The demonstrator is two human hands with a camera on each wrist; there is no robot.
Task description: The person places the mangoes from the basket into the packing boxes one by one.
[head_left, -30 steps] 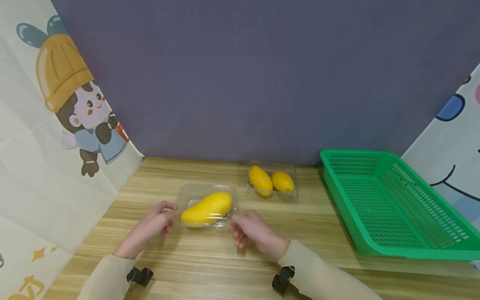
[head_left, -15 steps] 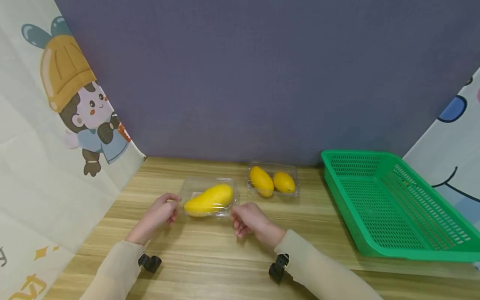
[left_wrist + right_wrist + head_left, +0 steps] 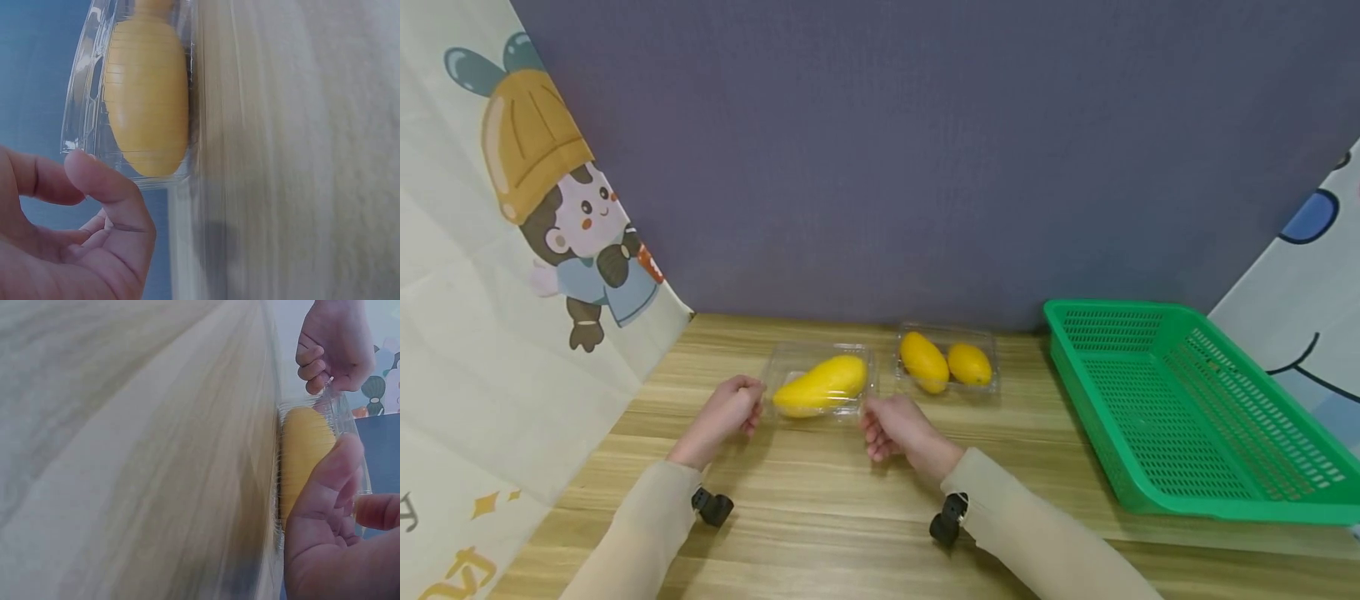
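Observation:
A clear plastic box (image 3: 859, 358) with a large yellow mango (image 3: 822, 387) inside lies at the middle of the table. My left hand (image 3: 727, 417) pinches the box's left edge with thumb and curled fingers. At its right front corner, my right hand (image 3: 901, 429) does the same, fingers folded under. The left wrist view has the thumb and fingers of that hand (image 3: 94, 212) at the box's corner, with the mango (image 3: 147, 94) beyond. In the right wrist view my right thumb (image 3: 340, 462) overlaps the box and hides part of the mango (image 3: 304, 450).
Behind and to the right stands a second clear box (image 3: 994, 337) containing two smaller yellow fruits (image 3: 923, 362). A green perforated basket (image 3: 1086, 408) takes up the right side of the wooden table (image 3: 820, 517). A dark grey panel (image 3: 880, 167) rises along the back edge.
Both hands have moved the mango's box away from me, toward the back panel, and slightly to the right. The second box and the green basket have stayed put.

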